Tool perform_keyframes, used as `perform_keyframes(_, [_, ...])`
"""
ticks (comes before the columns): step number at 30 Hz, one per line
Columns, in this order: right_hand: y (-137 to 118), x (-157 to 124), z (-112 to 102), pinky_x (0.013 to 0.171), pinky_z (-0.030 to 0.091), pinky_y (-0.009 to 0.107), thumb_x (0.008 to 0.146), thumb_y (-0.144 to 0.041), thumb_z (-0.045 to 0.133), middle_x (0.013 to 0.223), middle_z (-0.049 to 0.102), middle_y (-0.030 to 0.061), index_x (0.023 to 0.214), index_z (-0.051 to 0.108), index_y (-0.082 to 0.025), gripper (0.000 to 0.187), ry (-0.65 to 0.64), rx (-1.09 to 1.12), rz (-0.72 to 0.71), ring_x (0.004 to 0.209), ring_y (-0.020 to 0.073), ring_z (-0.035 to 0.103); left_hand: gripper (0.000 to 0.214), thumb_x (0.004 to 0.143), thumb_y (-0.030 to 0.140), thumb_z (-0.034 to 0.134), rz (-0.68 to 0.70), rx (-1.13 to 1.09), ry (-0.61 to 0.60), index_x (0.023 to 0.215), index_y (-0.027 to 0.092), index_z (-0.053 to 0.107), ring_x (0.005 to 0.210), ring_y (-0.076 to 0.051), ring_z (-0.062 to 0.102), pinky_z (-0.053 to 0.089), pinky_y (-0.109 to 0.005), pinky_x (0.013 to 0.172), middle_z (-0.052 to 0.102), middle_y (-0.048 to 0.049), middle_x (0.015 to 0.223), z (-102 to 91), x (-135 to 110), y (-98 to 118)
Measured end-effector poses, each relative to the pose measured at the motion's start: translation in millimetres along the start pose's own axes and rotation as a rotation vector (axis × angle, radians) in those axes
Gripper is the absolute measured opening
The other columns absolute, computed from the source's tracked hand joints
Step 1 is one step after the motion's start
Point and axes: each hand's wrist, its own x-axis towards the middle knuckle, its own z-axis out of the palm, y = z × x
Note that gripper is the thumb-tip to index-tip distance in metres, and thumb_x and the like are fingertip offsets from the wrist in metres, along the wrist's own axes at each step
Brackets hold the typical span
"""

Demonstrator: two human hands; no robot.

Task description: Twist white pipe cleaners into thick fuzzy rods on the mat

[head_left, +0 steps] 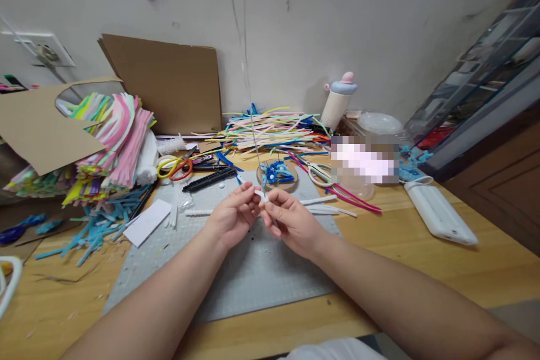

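My left hand (237, 212) and my right hand (292, 218) meet above the grey cutting mat (261, 287), fingertips closed. Between them is a short white pipe cleaner (262, 197), pinched from both sides. A small blue-and-white tip shows just past my left fingers; what it belongs to is unclear. Just beyond my hands, a round cardboard disc (291, 184) carries blue pipe cleaner shapes (276, 171). Long white pipe cleaners (333, 210) lie on the mat to the right, partly behind my right hand. Another white pipe cleaner (198, 213) lies left of my left hand.
Scissors with yellow and orange handles (179, 169) and a black tool (210, 180) lie at the mat's far left. White-handled scissors (319, 174) lie right of the disc. Pipe cleaner bundles (122, 140) crowd the left; a bottle (335, 104) and white device (441, 214) stand right.
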Motion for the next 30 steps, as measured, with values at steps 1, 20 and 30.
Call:
perform_keyframes(1, [0.2, 0.5, 0.0, 0.039, 0.024, 0.017, 0.078, -0.032, 0.063, 0.056, 0.055, -0.0055, 0.081, 0.052, -0.019, 0.016, 0.020, 0.035, -0.003, 0.039, 0.0046, 0.041, 0.010, 0.071, 0.010, 0.063, 0.006, -0.017, 0.032, 0.077, 0.016, 0.060, 0.057, -0.007, 0.057, 0.049, -0.019, 0.056, 0.062, 0.0001, 0.072, -0.5, 1.4, -1.1])
perform_keyframes(20, [15.0, 6.8, -6.0, 0.041, 0.042, 0.018, 0.073, -0.033, 0.066, 0.052, 0.056, -0.0052, 0.072, 0.051, -0.018, 0.021, 0.291, -0.172, -0.121, 0.043, 0.0086, 0.052, 0.009, 0.077, 0.022, 0.060, 0.817, 1.061, -0.023, 0.078, 0.023, 0.069, 0.093, -0.020, 0.062, 0.046, -0.032, 0.085, 0.069, -0.0058, 0.100, 9.0, -20.3, -13.1])
perform_keyframes(30, [13.1, 9.5, -7.2, 0.036, 0.039, 0.015, 0.069, -0.031, 0.071, 0.054, 0.058, -0.0050, 0.073, 0.050, -0.018, 0.025, 0.292, 0.005, -0.045, 0.042, 0.0075, 0.052, 0.018, 0.082, 0.018, 0.049, 0.866, 1.320, 0.009, 0.093, 0.023, 0.062, 0.082, -0.016, 0.060, 0.044, -0.026, 0.074, 0.066, -0.0034, 0.088, -3.1, -10.7, -14.5])
